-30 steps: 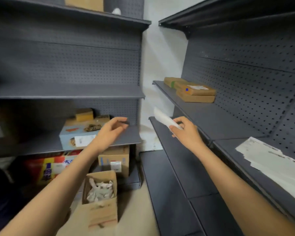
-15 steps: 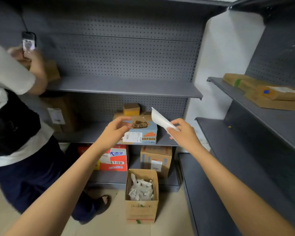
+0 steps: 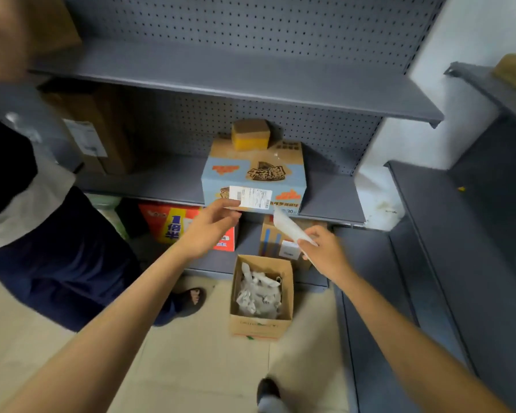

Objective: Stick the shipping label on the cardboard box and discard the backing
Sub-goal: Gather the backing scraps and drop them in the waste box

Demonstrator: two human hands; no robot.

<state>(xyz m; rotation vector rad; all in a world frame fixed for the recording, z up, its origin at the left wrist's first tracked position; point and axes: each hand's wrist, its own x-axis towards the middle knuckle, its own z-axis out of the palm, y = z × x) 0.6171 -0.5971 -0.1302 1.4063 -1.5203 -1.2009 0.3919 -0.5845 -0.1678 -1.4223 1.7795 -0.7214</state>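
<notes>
A blue and brown printed cardboard box [image 3: 283, 162] sits on the middle shelf with a white shipping label [image 3: 251, 197] on its front face. My left hand [image 3: 209, 226] is just below and left of the label, fingers loosely apart, fingertips at its lower left corner. My right hand [image 3: 325, 251] pinches a white backing sheet [image 3: 289, 228] that sticks up toward the box. Directly below my hands, an open cardboard bin [image 3: 261, 326] on the floor holds crumpled white paper.
Another person [image 3: 27, 219] stands close at the left, one sandalled foot [image 3: 191, 296] near the bin. A small yellow box [image 3: 251, 134] rests on the printed box. Red and brown cartons [image 3: 167, 225] fill the bottom shelf. A grey shelf unit [image 3: 459, 234] lines the right.
My view has swung left and down from the right-hand shelves to the printed box. Both hands have moved closer to it, and my left fingertips have reached the label's corner.
</notes>
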